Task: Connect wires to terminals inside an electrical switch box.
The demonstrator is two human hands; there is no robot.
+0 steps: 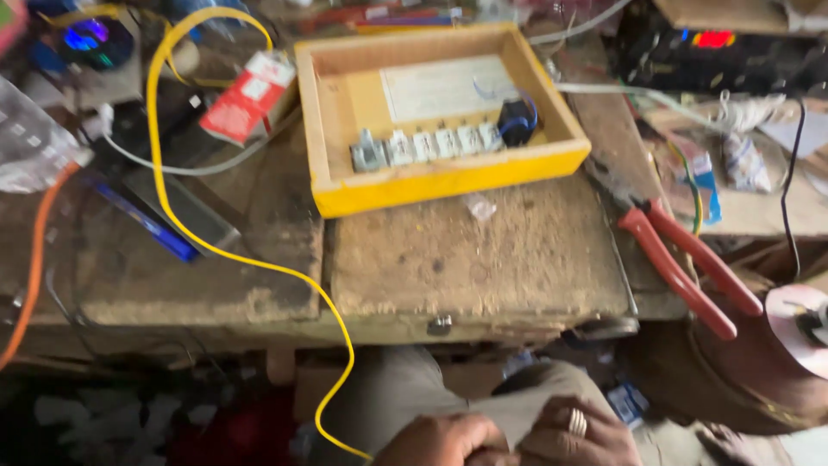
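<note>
Both your hands sit low at the bottom edge, below the worn wooden table [483, 259], resting on your grey-trousered lap. Your left hand [444, 440] curls loosely, knuckles up, just beside your right hand [573, 436], which wears a ring; whether either grips anything, you cannot tell. A thin yellow cable [259, 263] trails down towards your left hand. On the table stand a yellow wooden box of white switches [431, 185], a red-and-white carton [250, 95], and red-handled pliers [686, 263].
</note>
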